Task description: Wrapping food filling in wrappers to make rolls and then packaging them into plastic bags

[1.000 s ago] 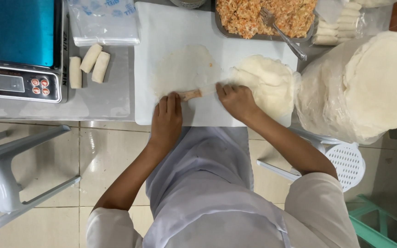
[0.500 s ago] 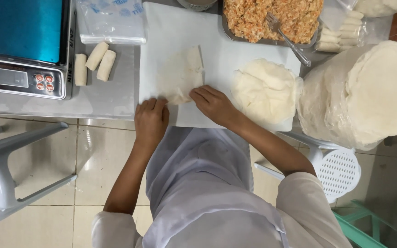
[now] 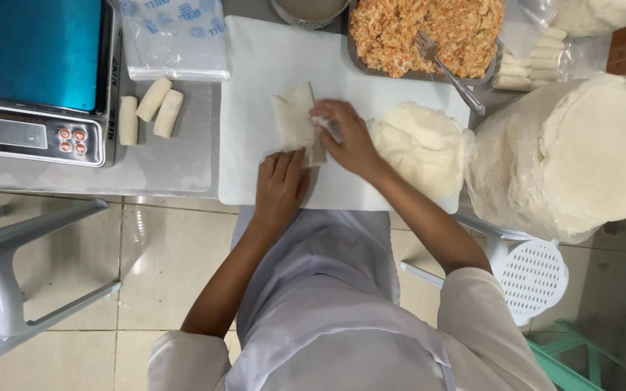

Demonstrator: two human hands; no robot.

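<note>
We had the wrapper (image 3: 295,123) half-folded on the white board (image 3: 255,174) — left hand (image 3: 282,185) flat on its near edge, fingers together, right hand (image 3: 345,134) pinching its right flap — and judged a hard tug could tear that thin sheet.

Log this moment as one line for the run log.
left hand on wrapper | right hand folding its edge | on white board | filling tray behind

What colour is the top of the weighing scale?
Teal blue platform on the scale, seen in the head view.
</note>
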